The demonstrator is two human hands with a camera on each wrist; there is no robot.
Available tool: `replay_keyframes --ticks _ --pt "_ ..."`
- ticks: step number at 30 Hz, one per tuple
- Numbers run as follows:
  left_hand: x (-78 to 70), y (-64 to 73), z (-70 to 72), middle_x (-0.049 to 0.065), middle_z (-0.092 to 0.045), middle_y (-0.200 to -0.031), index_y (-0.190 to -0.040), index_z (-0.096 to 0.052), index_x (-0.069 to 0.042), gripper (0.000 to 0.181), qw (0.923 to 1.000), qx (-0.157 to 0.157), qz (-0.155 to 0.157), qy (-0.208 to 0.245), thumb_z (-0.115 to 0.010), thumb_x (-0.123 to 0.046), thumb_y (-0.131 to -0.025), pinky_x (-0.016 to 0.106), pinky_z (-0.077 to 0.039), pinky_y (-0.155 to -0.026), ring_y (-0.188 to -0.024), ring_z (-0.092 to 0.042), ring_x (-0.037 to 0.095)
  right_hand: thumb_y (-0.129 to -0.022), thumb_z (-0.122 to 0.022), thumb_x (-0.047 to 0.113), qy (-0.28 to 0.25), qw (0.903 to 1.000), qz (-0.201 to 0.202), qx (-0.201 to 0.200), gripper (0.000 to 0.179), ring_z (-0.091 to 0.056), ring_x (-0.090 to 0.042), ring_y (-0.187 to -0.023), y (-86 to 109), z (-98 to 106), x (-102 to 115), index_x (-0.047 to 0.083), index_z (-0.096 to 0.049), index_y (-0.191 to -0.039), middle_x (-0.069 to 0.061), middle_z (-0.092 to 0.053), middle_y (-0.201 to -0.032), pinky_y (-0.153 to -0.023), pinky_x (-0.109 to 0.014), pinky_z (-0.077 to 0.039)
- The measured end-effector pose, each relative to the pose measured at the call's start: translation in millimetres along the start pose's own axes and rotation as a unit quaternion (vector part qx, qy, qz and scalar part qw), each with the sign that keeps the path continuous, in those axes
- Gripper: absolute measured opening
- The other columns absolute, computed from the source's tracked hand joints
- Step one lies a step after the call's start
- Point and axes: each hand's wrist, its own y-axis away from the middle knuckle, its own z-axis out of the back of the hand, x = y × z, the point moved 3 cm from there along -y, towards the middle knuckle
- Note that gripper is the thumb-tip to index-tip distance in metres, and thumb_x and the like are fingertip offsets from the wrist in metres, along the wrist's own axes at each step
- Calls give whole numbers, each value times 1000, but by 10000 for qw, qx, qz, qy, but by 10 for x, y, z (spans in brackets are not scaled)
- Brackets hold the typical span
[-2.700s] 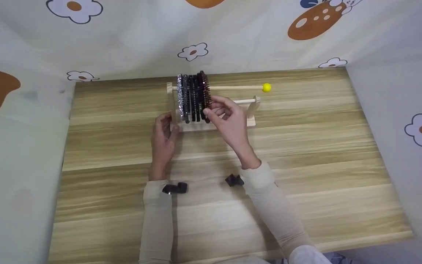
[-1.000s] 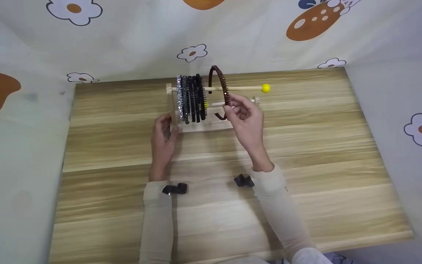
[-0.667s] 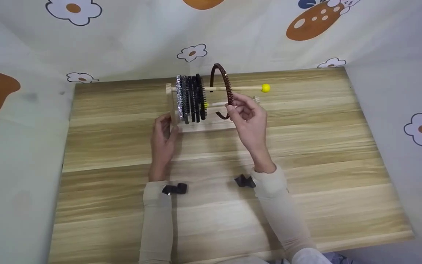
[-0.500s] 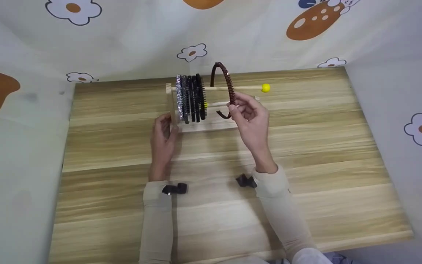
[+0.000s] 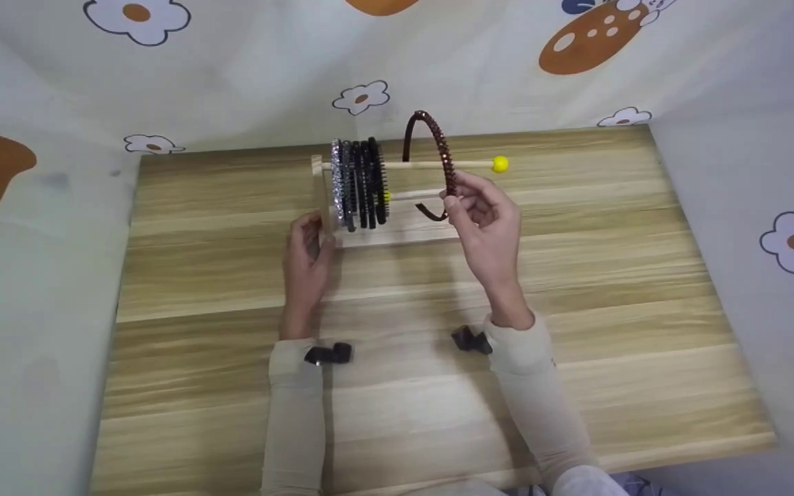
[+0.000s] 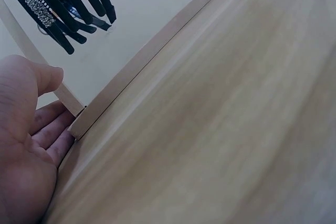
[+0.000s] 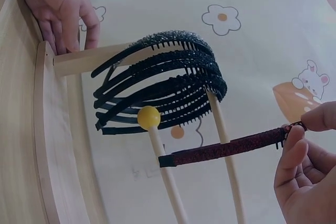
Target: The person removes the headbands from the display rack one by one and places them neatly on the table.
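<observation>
My right hand pinches a dark red beaded headband between thumb and fingers. The arch stands around the upper wooden rod, apart from the others. Several black and silver headbands hang close together at the left of the wooden display stand. My left hand grips the stand's left end, and in the left wrist view its thumb and fingers lie on either side of the upright. The right wrist view shows the red headband's dark end and small teeth near my fingertips.
A yellow ball caps the upper rod at the right. Another yellow ball tips the lower rod beside the hanging headbands. Under the stand is a wood-grain table, with a patterned curtain behind.
My right hand has drawn the red headband rightward along the rod, away from the row, and slightly raised it. The left hand has stayed at the stand's end.
</observation>
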Motion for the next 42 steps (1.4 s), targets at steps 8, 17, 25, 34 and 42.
replay_keyframes --ticks 8,17,25,34,42 --pt "-14 -19 -1 32 -57 -153 -146 -49 12 41 9999 -12 -126 21 -61 8 -107 39 -38 -135 -152 -51 44 -96 -70 -11 -107 9999 60 -90 29 -66 -10 -75 -11 60 47 -19 -71 -124 -2 -78 -96 -64 -18 -58" --pt "-2 -9 3 29 -54 -156 -150 -47 10 44 9999 15 136 20 -63 1 -110 36 -35 -135 -155 -48 42 -97 -72 -9 -34 9996 294 -40 29 -67 -11 -77 -28 108 97 -17 -71 -124 -4 -79 -97 -64 -18 -59" --pt "-5 -9 5 29 -54 -157 -150 -47 9 44 9999 32 153 -35 -62 2 -110 38 -35 -136 -155 -48 42 -96 -71 -12 -87 9994 334 -74 29 -66 -11 -76 -35 139 108 -19 -69 -125 -4 -79 -97 -65 -18 -59" --pt "-10 -1 1 26 -55 -158 -152 -48 5 45 9996 5 273 -120 -63 0 -110 37 -38 -134 -154 -50 39 -96 -71 -10 -56 9992 384 -89 31 -67 -11 -77 -44 190 135 -19 -69 -126 -8 -78 -98 -66 -18 -59" --pt "3 9 10 26 -55 -157 -152 -48 6 45 9998 22 176 -108 -63 -1 -110 37 -38 -134 -153 -50 39 -97 -70 -11 -79 9991 402 -136 31 -65 -12 -76 -39 254 140 -18 -69 -127 -7 -78 -99 -59 -17 -55"
